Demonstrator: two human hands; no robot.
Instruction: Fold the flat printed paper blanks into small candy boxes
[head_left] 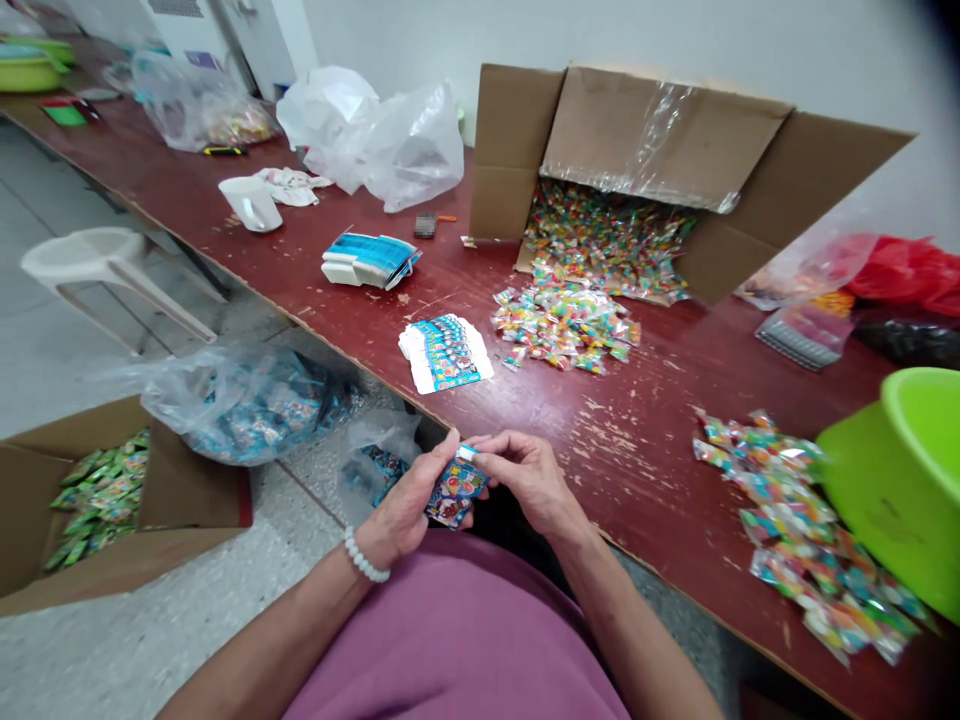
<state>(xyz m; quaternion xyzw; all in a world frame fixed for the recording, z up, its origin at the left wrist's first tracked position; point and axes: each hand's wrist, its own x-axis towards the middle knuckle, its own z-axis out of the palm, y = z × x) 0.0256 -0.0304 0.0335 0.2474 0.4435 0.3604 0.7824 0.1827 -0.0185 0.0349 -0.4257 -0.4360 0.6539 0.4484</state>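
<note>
Close to my body, just off the table's front edge, my left hand (418,497) is wrapped round a small blue printed candy box (456,492). The fingers of my right hand (529,476) pinch the white flap at the top of this box. Beyond my hands, a fanned stack of flat blue-and-white printed boxes (448,353) lies on the table. To its right is a loose pile of clear-wrapped colourful candies (570,322). It spills from an open cardboard box (664,130) tipped on its side.
A green basin (900,470) and more wrapped candies (806,540) are at the right. A blue stack of flat cartons (373,260), a white mug (251,204) and plastic bags (382,130) stand farther back. On the floor are a carton of green packets (187,550) and a white stool (86,250).
</note>
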